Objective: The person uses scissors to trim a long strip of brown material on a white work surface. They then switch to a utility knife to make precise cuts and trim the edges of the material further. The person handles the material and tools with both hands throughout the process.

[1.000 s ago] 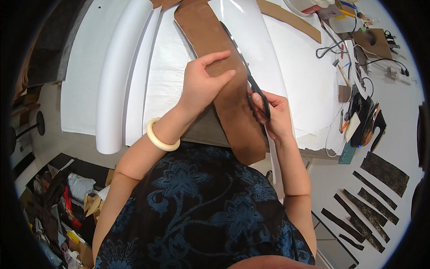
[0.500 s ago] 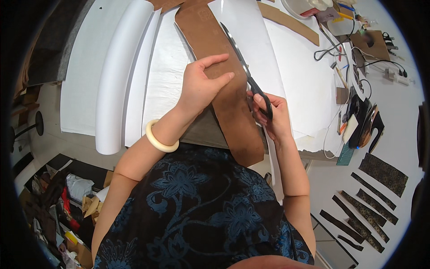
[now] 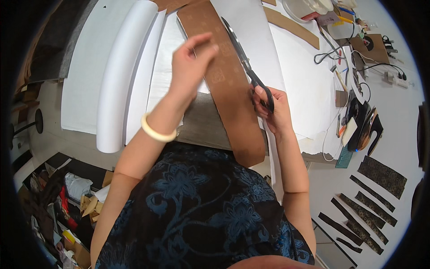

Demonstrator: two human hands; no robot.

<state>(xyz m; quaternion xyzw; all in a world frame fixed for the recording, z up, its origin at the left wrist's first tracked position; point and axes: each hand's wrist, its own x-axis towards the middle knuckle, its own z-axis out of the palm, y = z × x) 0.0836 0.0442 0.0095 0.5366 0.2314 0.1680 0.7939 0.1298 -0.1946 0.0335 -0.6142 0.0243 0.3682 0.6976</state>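
Observation:
A long brown strip of leather-like material (image 3: pixel 224 76) with a faint printed pattern lies lengthwise before me, its near end hanging over the table edge toward my lap. My right hand (image 3: pixel 274 110) grips the black handles of a pair of scissors (image 3: pixel 259 84). The scissor blades look closed and lie along the strip's right edge, pointing away from me. My left hand (image 3: pixel 190 67) hovers over the strip's left side, thumb and index finger slightly apart, with nothing seen in it. Its fingertips are a little blurred, and its other fingers are mostly hidden.
A white paper roll (image 3: pixel 117 85) lies on the left of the paper-covered table. Tan strips (image 3: pixel 291 28), a white tub (image 3: pixel 307 8) and cables are at the far right. Dark patterned pieces (image 3: pixel 383 177) lie lower right. A cluttered bin (image 3: pixel 67 201) stands lower left.
My left hand has moved up and left, its thumb and index finger drawing closer together. The brown strip has shifted slightly and its pattern shows more. The scissors have moved only a little.

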